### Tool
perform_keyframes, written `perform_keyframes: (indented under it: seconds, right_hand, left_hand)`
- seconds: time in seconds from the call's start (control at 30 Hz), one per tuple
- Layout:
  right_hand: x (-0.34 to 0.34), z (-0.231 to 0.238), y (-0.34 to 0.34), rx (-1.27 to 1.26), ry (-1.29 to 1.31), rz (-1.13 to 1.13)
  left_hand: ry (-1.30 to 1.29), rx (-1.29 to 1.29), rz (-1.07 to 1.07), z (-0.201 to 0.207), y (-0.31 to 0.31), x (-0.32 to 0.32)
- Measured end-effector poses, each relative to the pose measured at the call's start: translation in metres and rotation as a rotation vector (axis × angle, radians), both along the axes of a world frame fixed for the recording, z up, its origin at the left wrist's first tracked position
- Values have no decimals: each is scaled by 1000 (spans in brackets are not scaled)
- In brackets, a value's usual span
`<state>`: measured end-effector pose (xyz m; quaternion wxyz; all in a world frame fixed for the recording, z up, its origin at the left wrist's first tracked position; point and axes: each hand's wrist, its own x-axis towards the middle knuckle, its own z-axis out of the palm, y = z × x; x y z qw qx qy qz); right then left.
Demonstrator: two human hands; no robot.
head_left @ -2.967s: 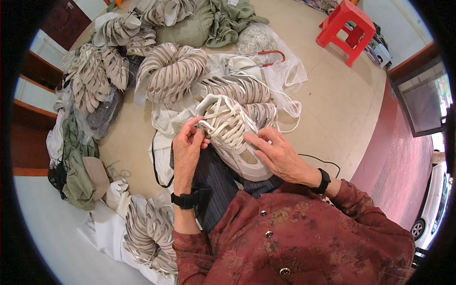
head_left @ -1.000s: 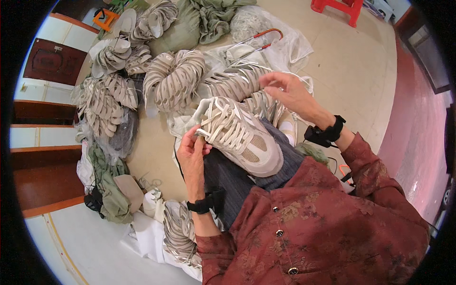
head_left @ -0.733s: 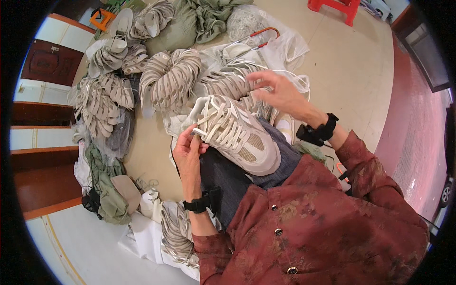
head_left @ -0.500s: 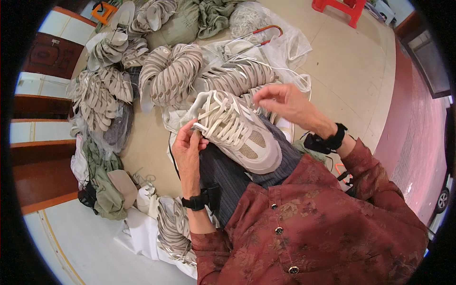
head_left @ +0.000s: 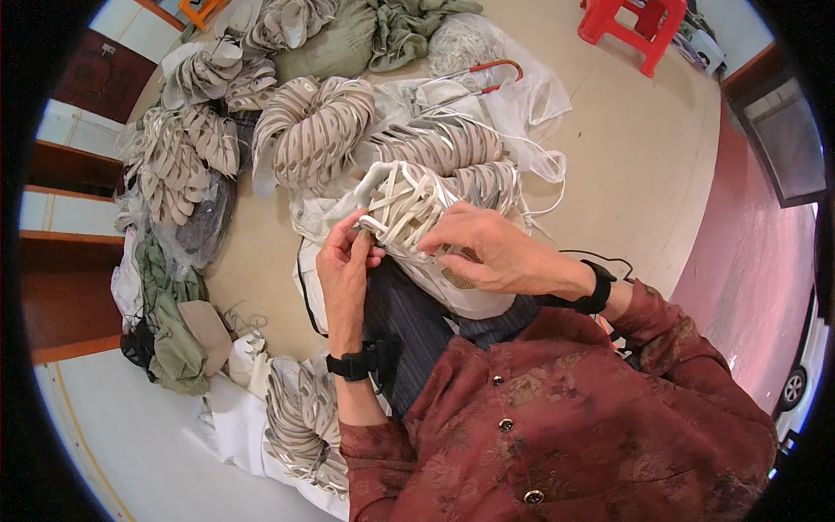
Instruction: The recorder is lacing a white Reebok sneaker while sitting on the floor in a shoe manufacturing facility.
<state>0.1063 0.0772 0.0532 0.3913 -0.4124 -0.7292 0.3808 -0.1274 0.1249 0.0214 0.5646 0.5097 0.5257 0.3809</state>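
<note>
A beige sneaker [head_left: 474,300] with cream laces [head_left: 404,204] rests across my lap, its toe toward me. My left hand [head_left: 350,252] is closed at the left side of the shoe's opening, thumb and fingers pinching the edge beside the laces. Over the lower laces, my right hand [head_left: 487,248] has its fingers bent and drawn in; whatever they hold, if anything, is hidden. It covers much of the shoe's front and right side.
Beyond the shoe, bundles of beige shoe uppers [head_left: 313,130] lie on the floor with white plastic sheeting [head_left: 531,109]. Another bundle [head_left: 300,418] is at lower left. Green cloth [head_left: 178,344] lies at left; a red stool [head_left: 631,30] stands at the far right.
My right hand has come down and left from beyond the shoe's right side to over its laces. My left hand keeps its pinch at the shoe's opening.
</note>
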Motion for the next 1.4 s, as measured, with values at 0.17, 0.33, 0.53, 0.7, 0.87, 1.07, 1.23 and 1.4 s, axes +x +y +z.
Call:
perform_keyframes:
  seconds: [0.17, 0.33, 0.53, 0.7, 0.87, 1.07, 1.23, 1.4]
  right_hand:
    - [-4, 23, 13, 56, 168, 48]
    - [9, 39, 23, -167, 89, -48]
    - [16, 30, 27, -372, 167, -97]
    - [20, 39, 26, -350, 209, -84]
    - [29, 35, 27, -324, 203, -71]
    - [30, 19, 34, -290, 151, -145]
    - [26, 18, 46, -14, -40, -164]
    - [16, 2, 64, 218, -95, -57]
  left_hand:
    - [-53, 10, -8, -5, 2, -3]
    - [-91, 31, -5, -9, 4, -6]
    - [-102, -34, 2, -2, 0, -5]
    - [-146, 3, 54, 3, -5, -10]
    - [-35, 129, 140, 19, -16, -11]
    - [134, 316, 21, 28, -24, -4]
    - [294, 428, 36, 31, -21, 6]
    - [433, 509, -8, 30, -11, 7]
